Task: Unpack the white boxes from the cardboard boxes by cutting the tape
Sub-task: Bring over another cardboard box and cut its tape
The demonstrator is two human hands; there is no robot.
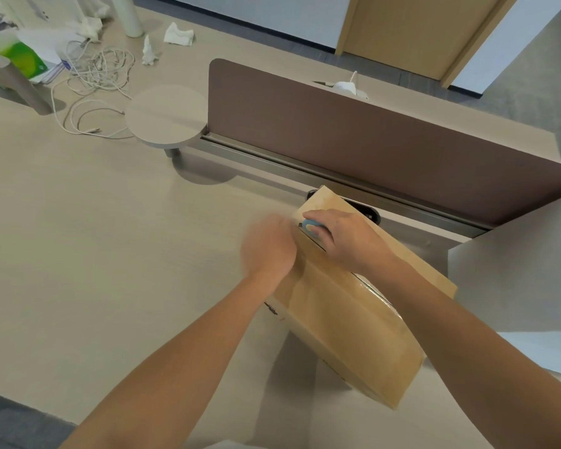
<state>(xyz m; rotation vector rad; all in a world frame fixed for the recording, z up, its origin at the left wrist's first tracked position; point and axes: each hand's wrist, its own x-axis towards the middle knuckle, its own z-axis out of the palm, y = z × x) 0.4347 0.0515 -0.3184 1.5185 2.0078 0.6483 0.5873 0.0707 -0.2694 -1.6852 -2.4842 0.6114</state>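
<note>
Fingers (322, 235) of the right hand (350, 241) curl round a small blue cutter (312, 227), pressing it onto the far end of the cardboard box (347, 332). That box lies on the desk (94, 254), running from near the person out toward the brown partition (353, 134), its near end seemingly raised off the surface. The left hand (269, 249) sits against the box's left edge beside the cutter; it is blurred, so I cannot tell whether its fingers grip or only press. Glossy tape (374, 294) shows on the top face. The carton looks light and fairly stiff, though its thin walls would likely dent under a hard squeeze, and the taped face is probably slick. Bracing it by the bare long edges, clear of the blade's line, seems the safest hold. White boxes (515, 270) stand just to the right; loose cables (94, 79) lie well apart, far left.
</note>
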